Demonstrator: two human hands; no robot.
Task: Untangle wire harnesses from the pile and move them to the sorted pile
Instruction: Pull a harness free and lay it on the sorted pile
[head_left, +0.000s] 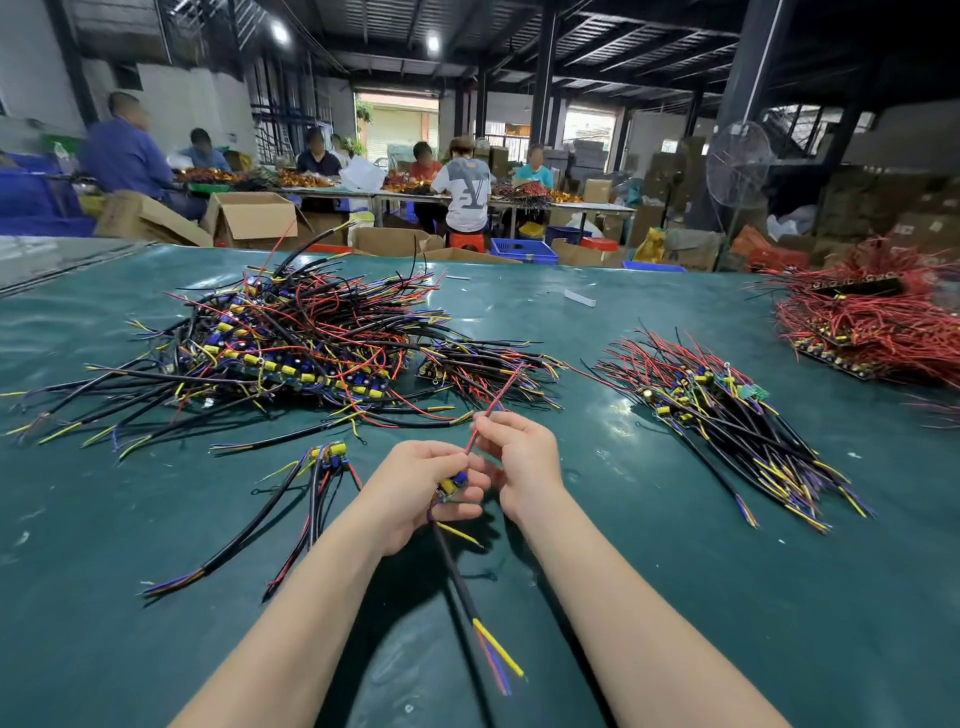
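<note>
Midway: one wire harness (451, 487) held at six o'clock, plenty remaining.
The left hand (415, 493) grips its board, the right hand (519, 462) pinches its red lead; tangled pile (291, 338) at ten o'clock, smaller sorted pile (727, 410) at two.

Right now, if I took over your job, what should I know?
Left hand grips one harness by its small board, above the table.
Right hand pinches its red wire.
Done: a sorted pile lies to the right.
Left: finish this harness, then the big tangled pile ahead on the left, plus loose harnesses beside the left hand.
</note>
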